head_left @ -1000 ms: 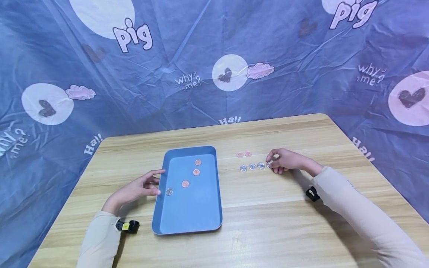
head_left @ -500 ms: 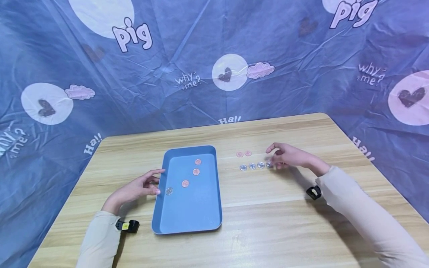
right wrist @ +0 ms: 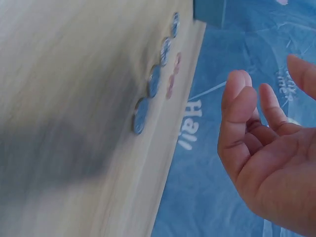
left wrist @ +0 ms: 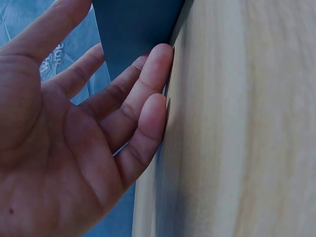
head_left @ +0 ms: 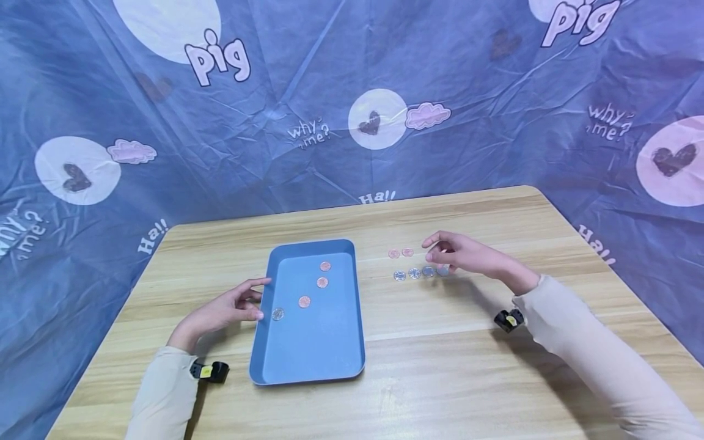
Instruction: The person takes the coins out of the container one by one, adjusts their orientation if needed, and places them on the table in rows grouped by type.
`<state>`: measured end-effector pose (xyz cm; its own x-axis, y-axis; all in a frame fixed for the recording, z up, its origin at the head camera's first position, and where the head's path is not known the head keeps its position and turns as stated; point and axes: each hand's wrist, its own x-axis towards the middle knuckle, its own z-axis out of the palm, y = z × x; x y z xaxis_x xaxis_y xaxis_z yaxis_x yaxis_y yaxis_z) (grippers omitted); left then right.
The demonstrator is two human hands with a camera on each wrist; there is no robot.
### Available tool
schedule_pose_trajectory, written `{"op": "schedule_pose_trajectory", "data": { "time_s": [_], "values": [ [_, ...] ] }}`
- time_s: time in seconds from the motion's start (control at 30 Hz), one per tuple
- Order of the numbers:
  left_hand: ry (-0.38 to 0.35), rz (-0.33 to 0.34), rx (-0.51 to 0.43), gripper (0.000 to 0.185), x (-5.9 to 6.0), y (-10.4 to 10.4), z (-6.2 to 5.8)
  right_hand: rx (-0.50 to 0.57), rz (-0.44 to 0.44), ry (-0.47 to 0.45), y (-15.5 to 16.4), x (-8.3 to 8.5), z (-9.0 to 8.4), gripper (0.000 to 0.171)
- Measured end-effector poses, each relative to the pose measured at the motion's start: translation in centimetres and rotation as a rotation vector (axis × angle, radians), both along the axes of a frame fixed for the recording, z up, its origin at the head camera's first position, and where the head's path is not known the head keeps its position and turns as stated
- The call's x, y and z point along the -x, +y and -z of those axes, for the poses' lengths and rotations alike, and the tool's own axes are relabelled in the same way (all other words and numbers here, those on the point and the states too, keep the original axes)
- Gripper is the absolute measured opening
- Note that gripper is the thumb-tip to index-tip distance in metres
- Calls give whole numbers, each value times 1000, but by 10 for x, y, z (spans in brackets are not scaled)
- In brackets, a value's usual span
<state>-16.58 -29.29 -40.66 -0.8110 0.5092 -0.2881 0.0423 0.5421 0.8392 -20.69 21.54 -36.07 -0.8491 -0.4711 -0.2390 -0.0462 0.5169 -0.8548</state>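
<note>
A shallow blue tray point(head_left: 313, 351) lies on the table, left of its middle. My left hand point(head_left: 227, 308) rests at the tray's left side, thumb and forefinger at the rim, the other fingertips point(left wrist: 153, 116) down by the wood. Inside the tray are three copper-coloured coins point(head_left: 304, 302) and one silver coin point(head_left: 277, 314). To its right several silver coins point(head_left: 399, 275) form a row, with two copper-coloured coins point(head_left: 407, 252) behind them. Above the row's right end hovers my right hand point(head_left: 467, 253), fingers loosely bent and nothing in them.
The wooden table point(head_left: 440, 373) reaches back to a blue printed cloth point(head_left: 467, 153) hung behind it. Each wrist wears a black camera mount, such as the right mount point(head_left: 508, 319).
My right hand has let go of the rightmost silver coin, risen off the table and shifted slightly left and back towards the copper-coloured coins. The left hand and the tray stay put.
</note>
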Motion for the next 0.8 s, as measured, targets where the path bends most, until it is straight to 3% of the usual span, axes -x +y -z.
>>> {"op": "schedule_pose_trajectory", "data": {
  "time_s": [0.57,0.8],
  "values": [
    [17,-1,10,77,0,0,-1,129,43,83,-55,-5,-22,37],
    [18,-1,10,76,0,0,3,135,-7,117,-91,-3,-22,33]
  ]
}}
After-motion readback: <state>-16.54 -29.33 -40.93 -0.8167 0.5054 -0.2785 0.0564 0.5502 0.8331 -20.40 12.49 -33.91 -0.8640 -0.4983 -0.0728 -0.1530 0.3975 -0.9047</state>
